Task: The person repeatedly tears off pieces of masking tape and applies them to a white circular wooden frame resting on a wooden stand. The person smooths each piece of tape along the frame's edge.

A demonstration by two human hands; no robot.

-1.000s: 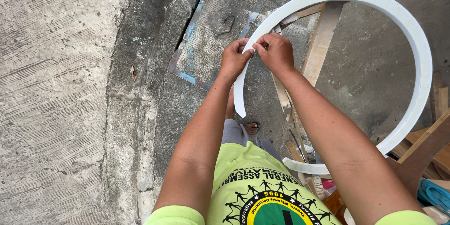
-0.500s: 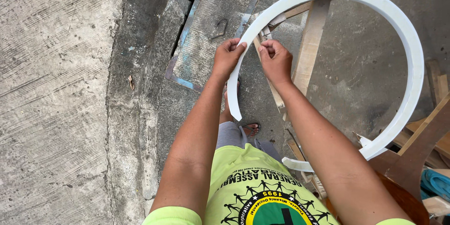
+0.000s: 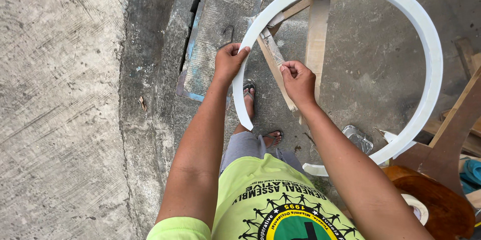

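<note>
Hands apart — left hand pinches white curved strip, gap toward person; right hand closed.

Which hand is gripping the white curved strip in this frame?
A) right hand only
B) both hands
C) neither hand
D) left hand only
D: the left hand pinches the white strip near its free end, while the right hand is closed just beside it, apart from the strip.

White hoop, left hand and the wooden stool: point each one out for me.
White hoop (image 3: 435,65), head view, right side of its band.
Left hand (image 3: 228,62), head view, back of hand.
Wooden stool (image 3: 443,202), head view, round seat.
</note>
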